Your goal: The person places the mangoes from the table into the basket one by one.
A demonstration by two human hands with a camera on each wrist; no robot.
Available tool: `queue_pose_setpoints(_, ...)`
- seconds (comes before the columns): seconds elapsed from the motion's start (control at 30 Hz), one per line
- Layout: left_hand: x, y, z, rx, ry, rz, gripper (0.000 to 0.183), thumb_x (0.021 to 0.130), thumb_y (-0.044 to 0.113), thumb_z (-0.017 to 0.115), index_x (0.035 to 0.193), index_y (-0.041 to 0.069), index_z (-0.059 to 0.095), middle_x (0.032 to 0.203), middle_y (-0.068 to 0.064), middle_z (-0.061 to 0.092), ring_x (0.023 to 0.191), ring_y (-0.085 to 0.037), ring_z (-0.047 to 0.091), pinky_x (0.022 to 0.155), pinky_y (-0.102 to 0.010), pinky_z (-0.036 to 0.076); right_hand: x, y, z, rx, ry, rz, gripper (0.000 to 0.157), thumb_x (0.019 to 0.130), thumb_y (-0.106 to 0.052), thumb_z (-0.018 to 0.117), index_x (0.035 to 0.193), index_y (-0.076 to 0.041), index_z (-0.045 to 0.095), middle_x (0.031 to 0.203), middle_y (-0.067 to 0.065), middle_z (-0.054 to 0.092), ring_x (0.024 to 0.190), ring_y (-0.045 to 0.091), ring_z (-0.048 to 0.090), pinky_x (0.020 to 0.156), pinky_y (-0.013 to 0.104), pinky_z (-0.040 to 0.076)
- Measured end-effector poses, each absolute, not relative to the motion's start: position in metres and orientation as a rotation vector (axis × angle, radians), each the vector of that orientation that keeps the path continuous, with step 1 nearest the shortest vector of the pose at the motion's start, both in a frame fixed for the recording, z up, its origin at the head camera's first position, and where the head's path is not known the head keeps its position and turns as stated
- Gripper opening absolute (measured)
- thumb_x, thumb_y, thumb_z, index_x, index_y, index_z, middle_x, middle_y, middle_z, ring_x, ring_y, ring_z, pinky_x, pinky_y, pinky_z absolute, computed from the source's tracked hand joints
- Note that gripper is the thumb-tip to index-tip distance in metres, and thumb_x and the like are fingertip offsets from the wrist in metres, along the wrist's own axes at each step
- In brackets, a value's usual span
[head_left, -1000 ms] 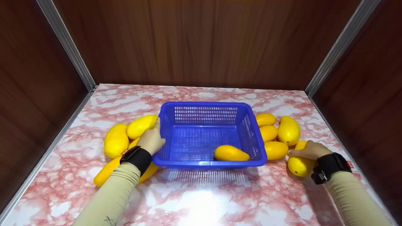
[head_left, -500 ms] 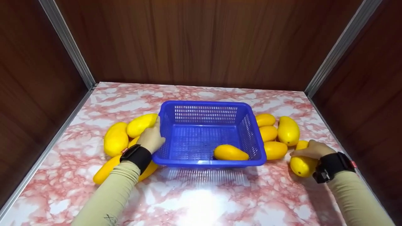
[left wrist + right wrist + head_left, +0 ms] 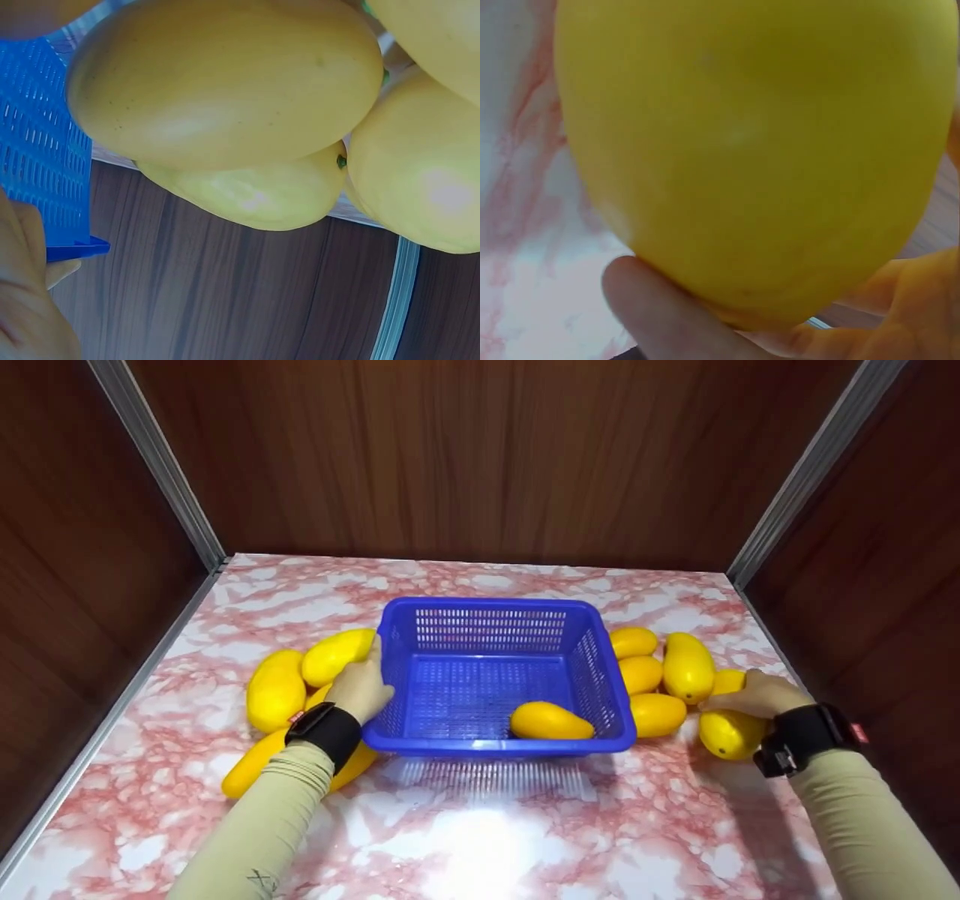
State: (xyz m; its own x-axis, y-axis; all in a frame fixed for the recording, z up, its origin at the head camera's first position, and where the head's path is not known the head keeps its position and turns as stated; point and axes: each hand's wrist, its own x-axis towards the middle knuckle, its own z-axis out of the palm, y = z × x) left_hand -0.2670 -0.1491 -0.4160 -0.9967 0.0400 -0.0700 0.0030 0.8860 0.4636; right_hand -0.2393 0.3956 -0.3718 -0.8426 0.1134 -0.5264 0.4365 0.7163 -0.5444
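A blue plastic basket (image 3: 480,746) stands in the middle of the table with one yellow mango (image 3: 551,721) inside, near its front right corner. My left hand (image 3: 362,690) grips the basket's left rim, thumb and fingers on either side; the left wrist view shows this hand (image 3: 30,285) at the rim's edge. On the right, my right hand (image 3: 757,696) holds another yellow mango (image 3: 731,736), its fingers across the fruit. That mango (image 3: 757,165) fills most of the right wrist view, with a finger (image 3: 660,307) curled against its lower end.
Several mangoes (image 3: 276,691) lie left of the basket, partly hidden under my left forearm. Several more (image 3: 688,667) lie along its right side. The pink-and-white marbled table (image 3: 480,840) is bounded by brown wood-look panels (image 3: 480,465) with grey metal corner strips (image 3: 810,472).
My right hand has moved to the right and slightly away from me, and the mango it holds has moved along. The left hand keeps its grip on the basket.
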Motion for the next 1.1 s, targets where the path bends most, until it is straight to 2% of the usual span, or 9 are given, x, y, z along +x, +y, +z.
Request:
queue_pose_setpoints(0.1,-0.267,-0.149,-0.415,0.029,2.969,0.735,0.088,0.091,0.016,0.062,0.159,0.003,0.007,0.107,-0.034,0.066,0.095,-0.042,0.067,0.087,-0.053,0.053,-0.244,0.395,-0.368,0.365,2.497,-0.879,0.107,0.08,-0.058,0.073,0.141,0.012,0.021,0.12,0.027,0.039,0.101,0.033,0.05,0.075,0.033,0.055)
queue_pose_setpoints(0.2,-0.267,-0.148,-0.416,0.033,2.967,0.737,0.088,0.091,0.015,0.061,0.159,0.002,0.007,0.102,-0.031,0.067,0.089,-0.039,0.068,0.083,-0.051,0.054,-0.248,0.394,-0.364,0.315,2.538,-0.802,0.116,0.077,-0.063,0.073,0.145,0.014,0.017,0.122,0.028,0.04,0.105,0.035,0.049,0.078,0.03,0.051)
queue_pose_setpoints(0.4,-0.266,-0.148,-0.417,0.026,2.965,0.746,0.088,0.091,0.015,0.062,0.159,0.002,0.007,0.095,-0.027,0.068,0.082,-0.034,0.067,0.078,-0.048,0.055,-0.254,0.387,-0.358,0.225,2.621,-0.724,0.126,0.075,-0.064,0.074,0.148,0.016,0.01,0.127,0.034,0.04,0.105,0.037,0.051,0.076,0.033,0.055)
queue_pose_setpoints(0.5,-0.267,-0.148,-0.417,0.036,2.969,0.753,0.088,0.09,0.015,0.062,0.158,0.001,0.007,0.096,-0.028,0.068,0.083,-0.035,0.067,0.078,-0.048,0.055,-0.257,0.383,-0.354,0.198,2.639,-0.702,0.123,0.078,-0.062,0.073,0.148,0.016,0.009,0.125,0.035,0.039,0.099,0.036,0.054,0.069,0.034,0.057)
queue_pose_setpoints(0.63,-0.267,-0.147,-0.417,0.036,2.972,0.759,0.088,0.09,0.014,0.062,0.158,0.001,0.008,0.097,-0.029,0.067,0.083,-0.036,0.067,0.077,-0.049,0.055,-0.26,0.377,-0.348,0.149,2.689,-0.636,0.116,0.081,-0.062,0.069,0.148,0.014,0.012,0.12,0.034,0.045,0.087,0.032,0.059,0.062,0.037,0.058)
queue_pose_setpoints(0.77,-0.267,-0.148,-0.418,0.021,2.969,0.767,0.088,0.09,0.013,0.061,0.159,0.003,0.008,0.096,-0.028,0.068,0.081,-0.034,0.066,0.076,-0.048,0.055,-0.262,0.37,-0.344,0.119,2.717,-0.623,0.115,0.08,-0.062,0.07,0.149,0.011,0.015,0.118,0.032,0.048,0.083,0.029,0.06,0.06,0.037,0.057)
queue_pose_setpoints(0.97,-0.267,-0.148,-0.417,0.033,2.986,0.729,0.088,0.09,0.015,0.062,0.159,0.002,0.009,0.098,-0.03,0.067,0.086,-0.038,0.067,0.08,-0.05,0.054,-0.265,0.363,-0.338,0.05,2.784,-0.594,0.111,0.08,-0.061,0.071,0.15,0.007,0.018,0.12,0.032,0.049,0.089,0.034,0.059,0.061,0.037,0.056)
queue_pose_setpoints(1.1,-0.267,-0.148,-0.416,0.031,2.99,0.718,0.088,0.09,0.016,0.063,0.159,0.002,0.009,0.102,-0.032,0.067,0.09,-0.039,0.068,0.082,-0.052,0.054,-0.268,0.357,-0.335,-0.017,2.834,-0.57,0.113,0.081,-0.06,0.07,0.152,0.008,0.014,0.126,0.033,0.049,0.099,0.04,0.057,0.072,0.042,0.056)
